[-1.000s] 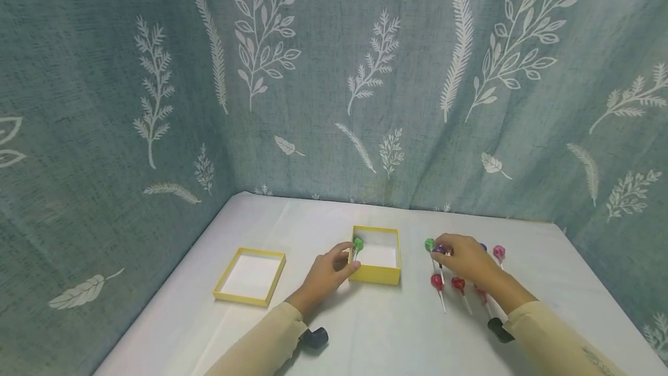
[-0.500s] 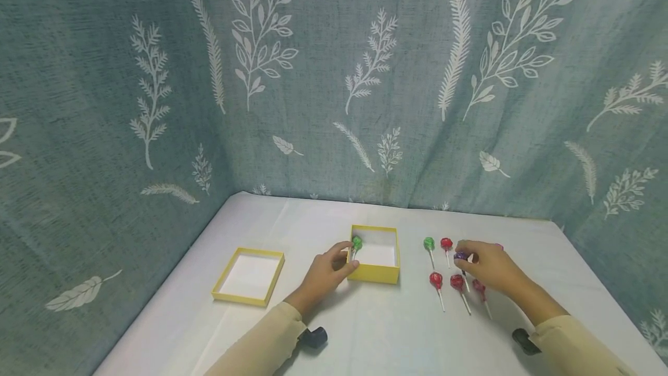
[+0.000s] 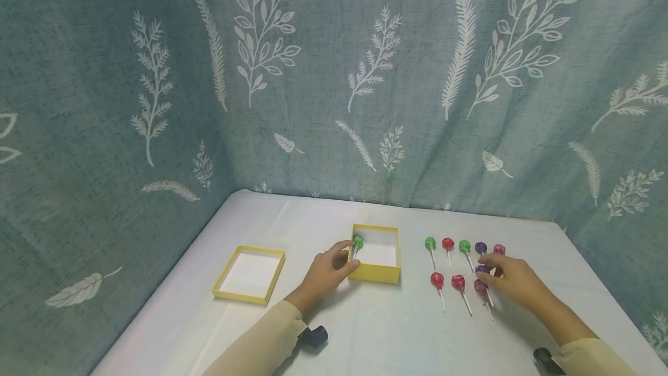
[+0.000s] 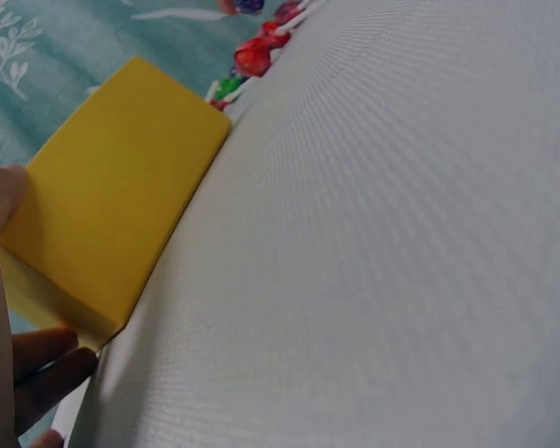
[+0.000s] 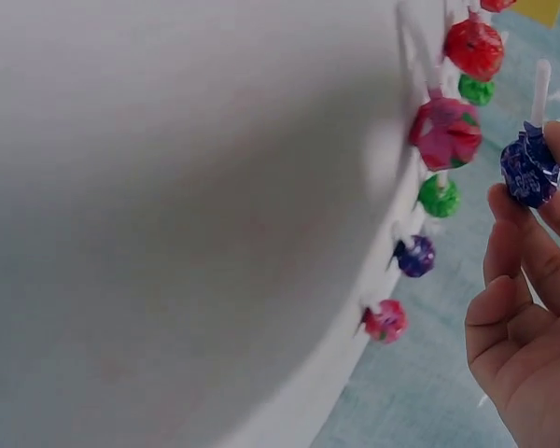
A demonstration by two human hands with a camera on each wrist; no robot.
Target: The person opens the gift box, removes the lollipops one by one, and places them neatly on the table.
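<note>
My left hand (image 3: 326,274) grips the left side of a small yellow box (image 3: 374,273), its thumb on the front wall (image 4: 121,177). Inside the box, a green lollipop (image 3: 358,242) leans at the left. My right hand (image 3: 514,283) pinches a purple lollipop (image 5: 530,168) by its wrapped head, raised above the table with its stick up in the right wrist view. Beneath it lies a dark pink lollipop (image 3: 480,287). Two red lollipops (image 3: 437,280) are to its left in the front row. Behind, the back row holds green, red, purple and pink lollipops (image 3: 499,249).
A shallow yellow-rimmed lid (image 3: 240,299) lies left of the box, its white inside facing up. The white table (image 3: 396,329) ends at a blue-green leaf-patterned curtain (image 3: 323,86) behind and on the left. Dark wrist mounts (image 3: 314,337) sit at both sleeves.
My right hand has moved right along the lollipops with the purple one, uncovering the left part of the back row. The left hand stays at the box.
</note>
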